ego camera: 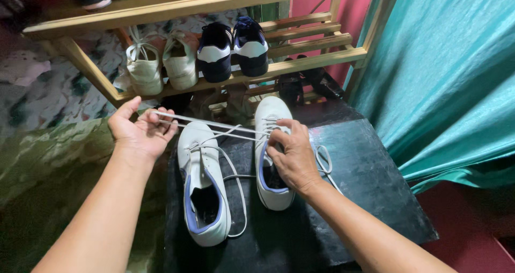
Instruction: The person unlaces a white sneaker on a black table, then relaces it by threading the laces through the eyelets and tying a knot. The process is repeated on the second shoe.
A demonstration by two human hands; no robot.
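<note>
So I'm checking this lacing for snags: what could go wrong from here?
The left hand pulls the white laces taut across the left sneaker; they could drag over it and shift it. The right sneaker, steadied by the right hand, could tip. Its loose lace loop may tangle.

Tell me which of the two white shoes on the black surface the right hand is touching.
The right hand rests on the right-hand white shoe; the left-hand white shoe lies untouched, while the left hand pulls the lace taut.

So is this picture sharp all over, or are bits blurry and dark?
Head view: the white shoes and both hands, left and right, are sharp and evenly lit; the top shelf is smeared at the edge; the rack bows from wide-lens distortion; the black table shows a dull sheen.
</note>
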